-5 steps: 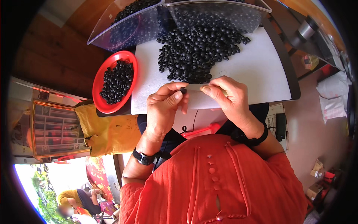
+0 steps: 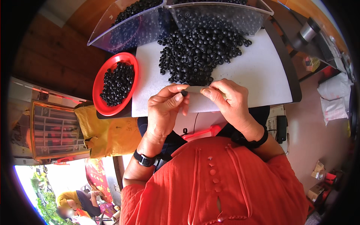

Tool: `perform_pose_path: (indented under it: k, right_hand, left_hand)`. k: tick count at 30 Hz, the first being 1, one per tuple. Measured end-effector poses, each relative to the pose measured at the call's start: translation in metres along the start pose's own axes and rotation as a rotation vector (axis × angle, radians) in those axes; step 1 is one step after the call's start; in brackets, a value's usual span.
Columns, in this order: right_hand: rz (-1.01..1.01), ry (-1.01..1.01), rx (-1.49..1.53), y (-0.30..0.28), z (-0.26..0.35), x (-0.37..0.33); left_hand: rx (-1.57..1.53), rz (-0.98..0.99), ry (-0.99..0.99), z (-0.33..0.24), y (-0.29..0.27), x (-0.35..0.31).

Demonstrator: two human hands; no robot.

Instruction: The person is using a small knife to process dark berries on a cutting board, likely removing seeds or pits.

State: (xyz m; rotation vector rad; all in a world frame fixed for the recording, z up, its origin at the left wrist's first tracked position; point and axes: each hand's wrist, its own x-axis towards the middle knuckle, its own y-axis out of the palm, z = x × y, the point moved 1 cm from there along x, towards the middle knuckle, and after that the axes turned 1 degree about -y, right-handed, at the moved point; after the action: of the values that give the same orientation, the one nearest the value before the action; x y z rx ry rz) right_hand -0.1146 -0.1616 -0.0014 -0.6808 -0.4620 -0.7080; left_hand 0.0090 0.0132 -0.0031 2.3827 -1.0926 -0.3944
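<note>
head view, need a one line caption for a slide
Left hand pinches a small black round bead against a thin grey strip held by the right hand, beside a red plastic bowl of beads.

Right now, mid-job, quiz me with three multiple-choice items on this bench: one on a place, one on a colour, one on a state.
1. Where does the dish of sorted beads sit, relative to the white board?
A. To its left
B. To its right
C. On top of the bead pile

2. What colour is that dish?
A. Blue
B. Red
C. White

3. What is the left hand doing?
A. Lying flat and empty
B. Gripping the dish
C. Pinching one black bead

Answers:
1. A: the dish lies off the white board's left edge.
2. B: its rim is bright red.
3. C: the left hand holds a black bead at its fingertips, against the pale strip held by the right hand.
</note>
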Motion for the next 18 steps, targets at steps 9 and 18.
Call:
perform_pose_path:
  k: [9, 18]
  right_hand:
    - [-0.035, -0.069, -0.032, 0.0023, -0.0012, 0.0001]
    - [-0.04, -0.113, -0.055, 0.0025, -0.0029, 0.0004]
  left_hand:
    - [0.018, 0.005, -0.021, 0.0001, 0.0017, 0.0019]
    - [0.013, -0.018, -0.009, 0.0023, 0.0052, 0.0037]
